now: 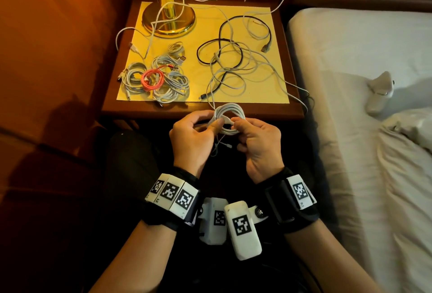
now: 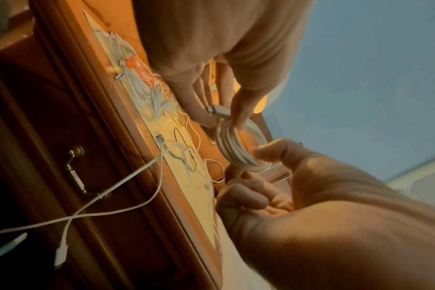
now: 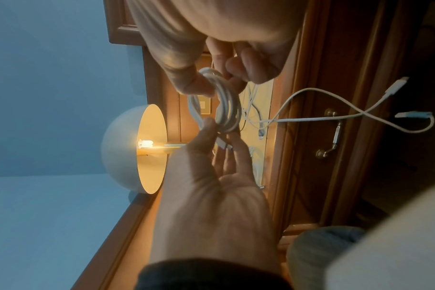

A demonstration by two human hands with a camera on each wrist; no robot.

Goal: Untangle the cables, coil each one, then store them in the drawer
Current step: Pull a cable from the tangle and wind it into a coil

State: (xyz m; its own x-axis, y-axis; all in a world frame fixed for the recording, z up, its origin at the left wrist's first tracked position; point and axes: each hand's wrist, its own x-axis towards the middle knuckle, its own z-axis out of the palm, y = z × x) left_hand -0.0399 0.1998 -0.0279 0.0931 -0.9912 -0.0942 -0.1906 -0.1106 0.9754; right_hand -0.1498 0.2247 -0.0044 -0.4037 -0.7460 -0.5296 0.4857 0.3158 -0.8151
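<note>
The white coil point(image 1: 228, 118) is held up in front of the nightstand point(image 1: 163, 108), just past its front edge, between both hands. Left hand point(image 1: 194, 138) pinches one side with thumb and curled fingers, right hand point(image 1: 258, 142) pinches the other side, thumb on top, palms facing each other. Two plug ends dangle below. On the yellow mat point(image 1: 257, 96): a pile of coiled cables point(image 1: 156, 77), looks like five white plus one red one point(image 1: 152, 79), can't be sure. Loose tangle point(image 1: 233, 63) beside it, one black point(image 1: 221, 42), whites too knotted to count. One brass lamp point(image 1: 168, 15), bed point(image 1: 362, 82) on the right.
</note>
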